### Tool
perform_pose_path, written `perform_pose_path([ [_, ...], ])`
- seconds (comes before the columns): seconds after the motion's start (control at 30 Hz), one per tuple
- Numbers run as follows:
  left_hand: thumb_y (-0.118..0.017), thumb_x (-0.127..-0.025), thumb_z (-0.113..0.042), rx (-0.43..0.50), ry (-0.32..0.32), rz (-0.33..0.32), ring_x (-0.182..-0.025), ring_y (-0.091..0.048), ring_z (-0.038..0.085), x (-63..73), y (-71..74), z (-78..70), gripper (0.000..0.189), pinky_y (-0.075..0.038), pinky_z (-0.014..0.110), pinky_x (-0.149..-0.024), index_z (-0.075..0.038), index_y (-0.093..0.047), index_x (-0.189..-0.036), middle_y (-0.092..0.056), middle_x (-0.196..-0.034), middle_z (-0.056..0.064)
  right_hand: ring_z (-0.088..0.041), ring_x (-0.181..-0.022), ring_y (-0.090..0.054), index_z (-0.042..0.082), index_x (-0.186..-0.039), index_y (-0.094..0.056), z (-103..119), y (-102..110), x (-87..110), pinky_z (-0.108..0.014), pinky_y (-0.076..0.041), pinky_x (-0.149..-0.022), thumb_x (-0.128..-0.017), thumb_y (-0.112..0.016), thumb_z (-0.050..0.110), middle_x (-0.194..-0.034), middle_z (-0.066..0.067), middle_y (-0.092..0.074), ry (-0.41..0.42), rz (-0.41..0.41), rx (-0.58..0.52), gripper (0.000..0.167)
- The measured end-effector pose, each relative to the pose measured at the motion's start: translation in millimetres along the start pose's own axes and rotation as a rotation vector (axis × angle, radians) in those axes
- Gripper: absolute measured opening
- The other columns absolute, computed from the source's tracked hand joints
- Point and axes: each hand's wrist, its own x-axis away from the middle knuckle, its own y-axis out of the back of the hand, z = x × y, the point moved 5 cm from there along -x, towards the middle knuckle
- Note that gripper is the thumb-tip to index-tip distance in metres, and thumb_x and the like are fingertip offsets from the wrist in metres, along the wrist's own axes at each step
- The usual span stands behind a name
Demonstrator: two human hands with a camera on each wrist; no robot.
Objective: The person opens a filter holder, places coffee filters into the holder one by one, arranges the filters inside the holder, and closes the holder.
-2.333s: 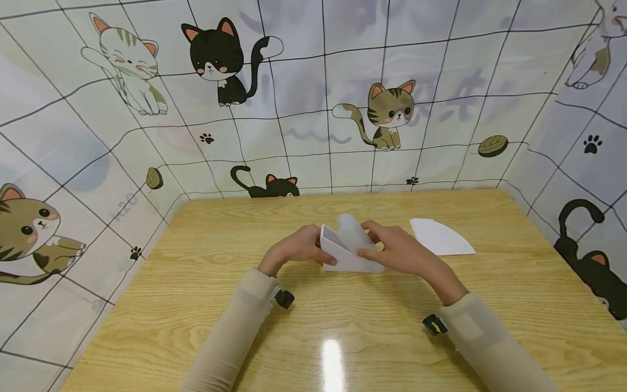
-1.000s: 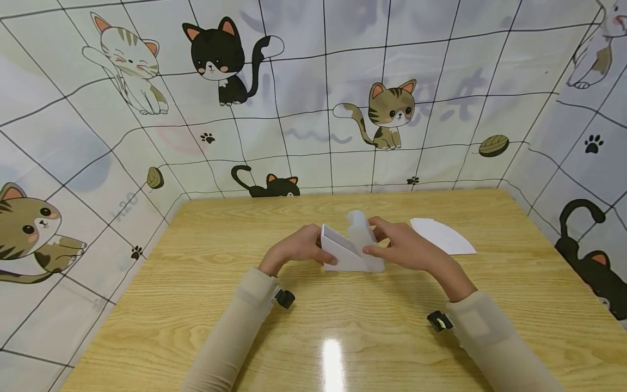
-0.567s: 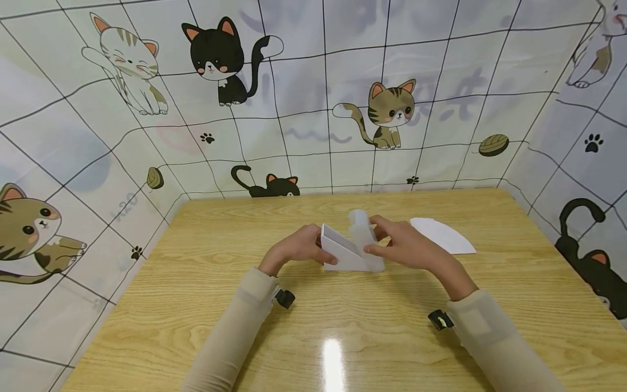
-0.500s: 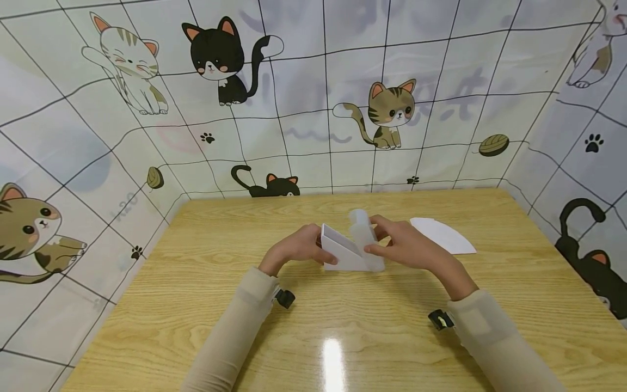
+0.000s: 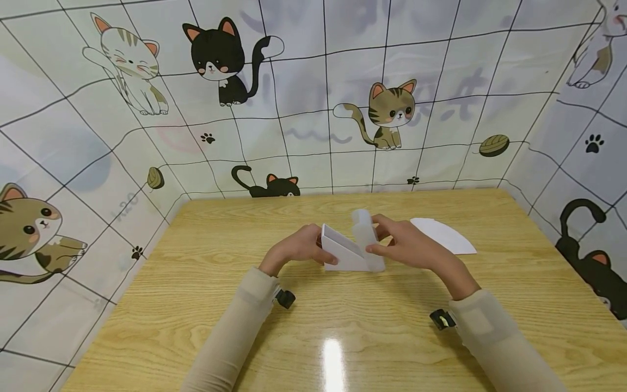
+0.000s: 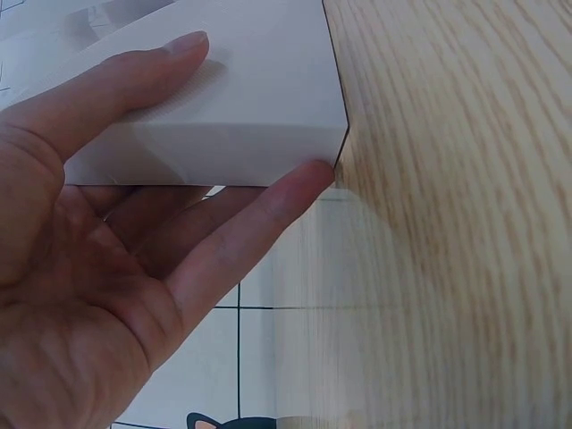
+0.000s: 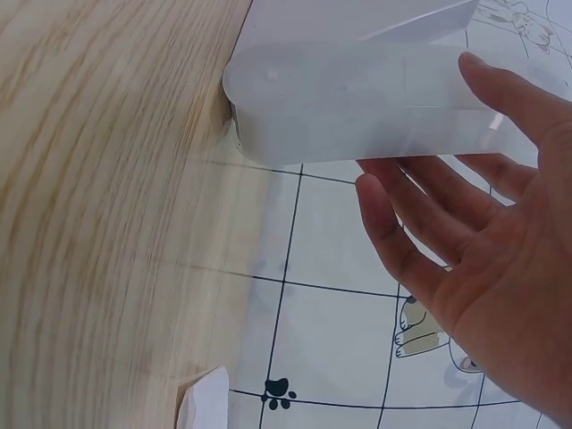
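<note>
A white wedge-shaped holder [image 5: 343,253] with a slanted open top stands on the table. My left hand [image 5: 305,245] grips its left end, thumb on the near face; in the left wrist view, a fingertip reaches the lower corner of the white holder [image 6: 241,80]. At the right end of the holder, a frosted translucent plastic cover [image 5: 363,231] rises and leans a little to the left. My right hand [image 5: 404,245] holds this cover between thumb and fingers. The right wrist view shows the rounded lower end of the translucent cover [image 7: 313,103] beside the white holder.
White fan-shaped paper [image 5: 443,237] lies on the wooden table [image 5: 274,348], to the right of and behind the right hand. Cat-print sheeting [image 5: 313,109] encloses the table at the back and both sides.
The translucent cover has swung rightward from lying over the holder's slanted top to a more upright stand, my right hand moving right with it. My left hand and the holder have stayed put.
</note>
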Motion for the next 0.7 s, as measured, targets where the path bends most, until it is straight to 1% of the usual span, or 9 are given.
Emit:
perform_pose_path([
  [0.23,-0.085,-0.085,-0.013,0.025,0.002,-0.002,-0.089,-0.075,0.018,0.9,-0.4,-0.4,0.041,-0.065,0.044,-0.078,-0.007,-0.072,-0.123,-0.077,-0.112,0.012,-0.024,-0.109,-0.072,0.010,-0.144,-0.050,-1.7,1.5,0.1,-0.033,-0.060,-0.081,-0.098,-0.073,0.027,-0.117,-0.009,-0.076,-0.009,-0.001,0.000,0.055],
  [0.7,-0.085,-0.085,-0.013,0.014,0.007,-0.004,-0.089,-0.075,0.018,0.6,-0.2,-0.3,0.043,-0.065,0.044,-0.078,-0.007,-0.071,-0.125,-0.076,-0.114,0.012,-0.024,-0.110,-0.072,0.012,-0.142,-0.050,-4.4,3.2,0.7,-0.035,-0.060,-0.083,-0.098,-0.074,0.028,-0.116,-0.007,-0.076,-0.006,-0.006,-0.009,0.053],
])
